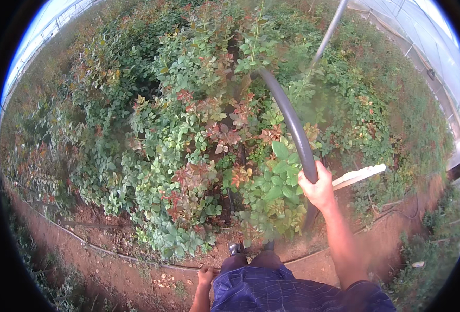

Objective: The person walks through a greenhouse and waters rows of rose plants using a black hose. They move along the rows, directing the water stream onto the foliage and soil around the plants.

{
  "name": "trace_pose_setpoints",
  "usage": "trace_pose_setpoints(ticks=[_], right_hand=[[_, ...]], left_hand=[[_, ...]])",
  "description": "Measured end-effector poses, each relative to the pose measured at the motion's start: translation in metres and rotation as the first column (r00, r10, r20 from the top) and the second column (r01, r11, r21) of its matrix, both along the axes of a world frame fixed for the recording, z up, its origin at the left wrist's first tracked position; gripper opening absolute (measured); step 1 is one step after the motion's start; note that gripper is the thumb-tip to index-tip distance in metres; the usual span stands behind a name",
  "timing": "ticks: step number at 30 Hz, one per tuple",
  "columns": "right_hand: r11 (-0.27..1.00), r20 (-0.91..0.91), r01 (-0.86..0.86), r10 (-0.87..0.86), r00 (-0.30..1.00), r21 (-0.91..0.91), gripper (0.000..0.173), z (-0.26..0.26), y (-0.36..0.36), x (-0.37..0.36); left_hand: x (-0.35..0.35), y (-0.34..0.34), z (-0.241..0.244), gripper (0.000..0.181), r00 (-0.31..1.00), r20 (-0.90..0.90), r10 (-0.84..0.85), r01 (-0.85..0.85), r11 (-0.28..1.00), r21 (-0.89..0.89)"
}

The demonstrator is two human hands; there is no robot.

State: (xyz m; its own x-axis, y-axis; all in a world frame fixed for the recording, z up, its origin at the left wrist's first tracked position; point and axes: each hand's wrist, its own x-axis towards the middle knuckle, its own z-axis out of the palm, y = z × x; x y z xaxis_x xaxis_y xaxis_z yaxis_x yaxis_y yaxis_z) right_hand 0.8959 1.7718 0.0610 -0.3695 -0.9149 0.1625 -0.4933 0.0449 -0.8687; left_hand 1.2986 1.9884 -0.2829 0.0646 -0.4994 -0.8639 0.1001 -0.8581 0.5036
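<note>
My right hand (319,187), right of centre, is closed around a thick dark hose (292,117). The hose arches up and away from the hand over leafy rose bushes (191,136) with green and reddish leaves; water or mist blurs the leaves near its far end. A pale wooden stake (358,176) sticks out to the right, just behind the hand. Low beside my blue checked clothing, my left hand (206,275) hangs near my thigh with its fingers curled. Whether it holds something cannot be made out.
A thin irrigation pipe (117,255) runs along the bare soil path (109,273) near my feet. A metal pole (329,33) rises from the plants at the upper right. Plastic greenhouse sheeting (433,31) borders the right side. Low weeds (429,253) grow at the lower right.
</note>
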Motion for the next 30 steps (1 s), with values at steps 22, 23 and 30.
trace_pose_setpoints(ticks=[22, 23, 30], right_hand=[[0.916, 0.104, 0.121, -0.173, 0.979, 0.383, 0.022, 0.016, 0.206, -0.002], [0.913, 0.109, 0.111, -0.166, 0.980, 0.392, 0.022, 0.014, 0.218, -0.004], [0.871, 0.018, 0.093, -0.116, 0.993, 0.483, 0.022, 0.014, 0.289, -0.027]], left_hand=[[-0.005, -0.009, 0.005, 0.022, 0.975, 0.050, -0.216, 0.216, 0.976, 0.001], [-0.006, -0.003, 0.005, 0.021, 0.976, 0.052, -0.211, 0.212, 0.977, -0.029], [-0.038, 0.018, 0.007, 0.020, 0.980, 0.074, -0.185, 0.185, 0.983, 0.012]])
